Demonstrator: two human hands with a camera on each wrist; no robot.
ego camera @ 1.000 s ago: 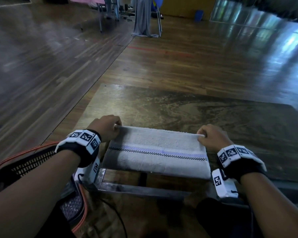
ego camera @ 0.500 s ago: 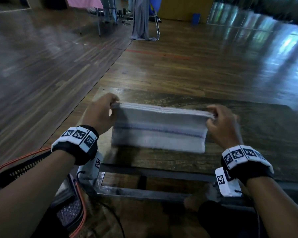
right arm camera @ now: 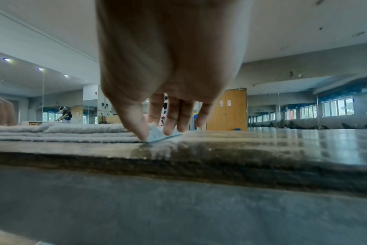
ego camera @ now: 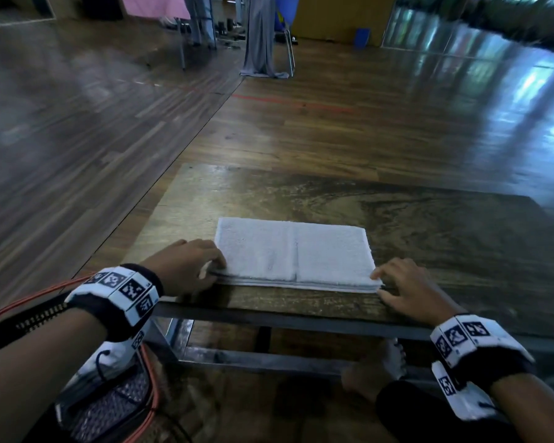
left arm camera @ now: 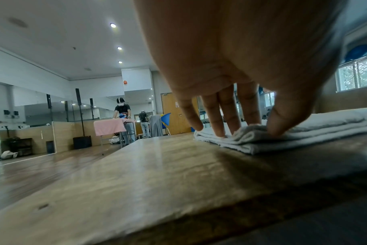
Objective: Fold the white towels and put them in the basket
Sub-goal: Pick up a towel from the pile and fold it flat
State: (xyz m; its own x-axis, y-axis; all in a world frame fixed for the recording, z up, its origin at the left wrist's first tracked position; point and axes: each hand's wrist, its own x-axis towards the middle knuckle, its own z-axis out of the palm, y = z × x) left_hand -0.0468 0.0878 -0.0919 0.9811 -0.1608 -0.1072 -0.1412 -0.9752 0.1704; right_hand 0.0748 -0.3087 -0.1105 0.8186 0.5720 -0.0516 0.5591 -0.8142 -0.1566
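- Table (ego camera: 429,225): dark, worn wood top on a metal frame, low over a glossy plank floor (ego camera: 365,129).
- Towel (ego camera: 293,254): white, folded flat in layers, near the table's front edge.
- Left hand (ego camera: 186,266): pinching the towel's near-left corner, thumb and fingers curled on the cloth.
- Right hand (ego camera: 410,292): pinching the near-right corner between thumb and fingertips.
- Basket (ego camera: 109,407): dark mesh, orange rim, on the floor at lower left.
- Room: large hall, mirrored walls, ceiling spots, pink-covered table (left arm camera: 111,126), wooden door (right arm camera: 230,109).
- Wrist bands: square black-and-white markers; no readable writing.

White towel (ego camera: 293,254) folded flat on table (ego camera: 429,225).
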